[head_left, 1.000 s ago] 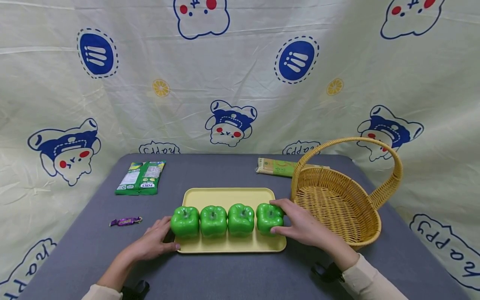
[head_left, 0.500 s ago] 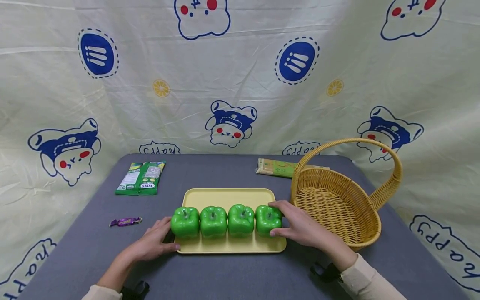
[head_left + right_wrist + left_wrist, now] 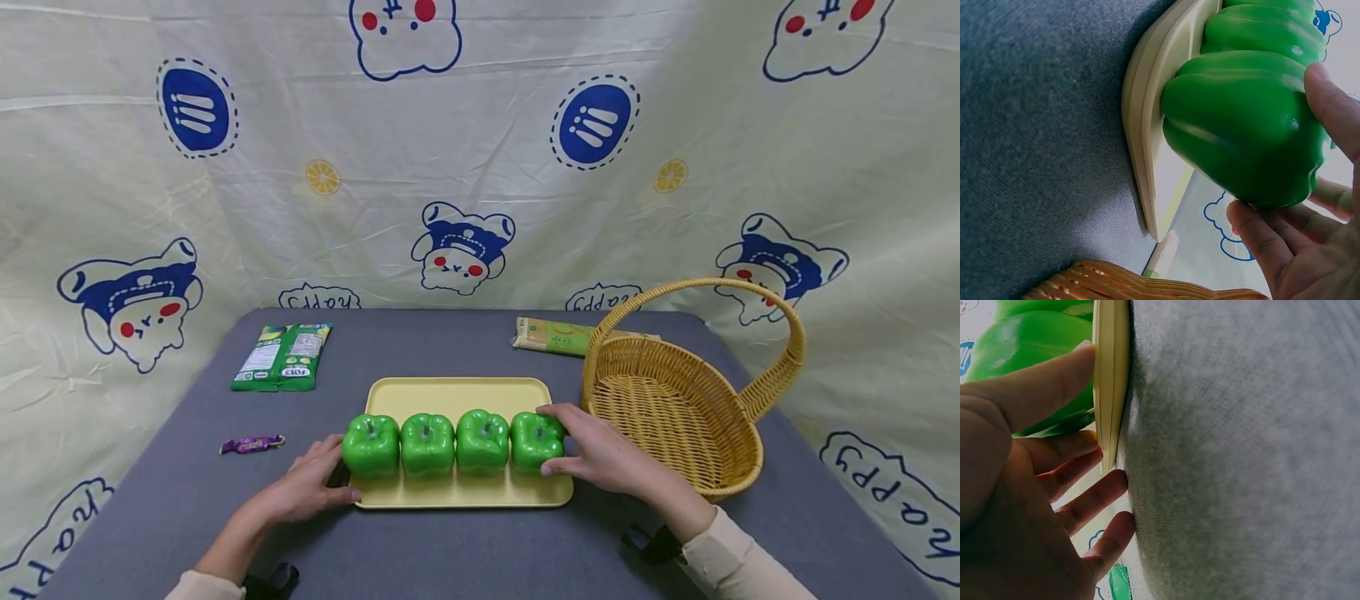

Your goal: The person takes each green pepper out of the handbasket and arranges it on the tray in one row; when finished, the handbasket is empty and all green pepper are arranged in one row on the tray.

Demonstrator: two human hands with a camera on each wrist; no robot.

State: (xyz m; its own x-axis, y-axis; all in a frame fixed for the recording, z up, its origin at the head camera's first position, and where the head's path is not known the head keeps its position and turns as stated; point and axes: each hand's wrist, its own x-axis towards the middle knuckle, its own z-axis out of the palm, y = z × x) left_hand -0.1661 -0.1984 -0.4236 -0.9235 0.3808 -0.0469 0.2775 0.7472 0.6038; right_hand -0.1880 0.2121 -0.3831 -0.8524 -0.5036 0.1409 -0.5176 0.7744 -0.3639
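Several green bell peppers stand in a row, stems up, on a pale yellow rectangular tray [image 3: 459, 392]. My right hand [image 3: 603, 446] holds the rightmost bell pepper [image 3: 536, 442], with the thumb on its near side and the fingers behind it. In the right wrist view this bell pepper [image 3: 1241, 125] sits close against its neighbour over the tray. My left hand [image 3: 307, 483] is at the tray's left end beside the leftmost bell pepper [image 3: 371, 446]. In the left wrist view its thumb [image 3: 1054, 381] and index fingertip touch the tray rim [image 3: 1110, 375], other fingers spread.
A wicker basket [image 3: 667, 417] with a tall handle stands right of the tray, close to my right forearm. Behind it lies a long green-and-tan packet [image 3: 555, 335]. At left are a green snack bag [image 3: 281, 358] and a purple-wrapped candy [image 3: 252, 444] on the grey tablecloth [image 3: 450, 550].
Over the last second my right hand has shifted the rightmost bell pepper slightly left, closing the gap to its neighbour. My left hand has stayed at the tray's end.
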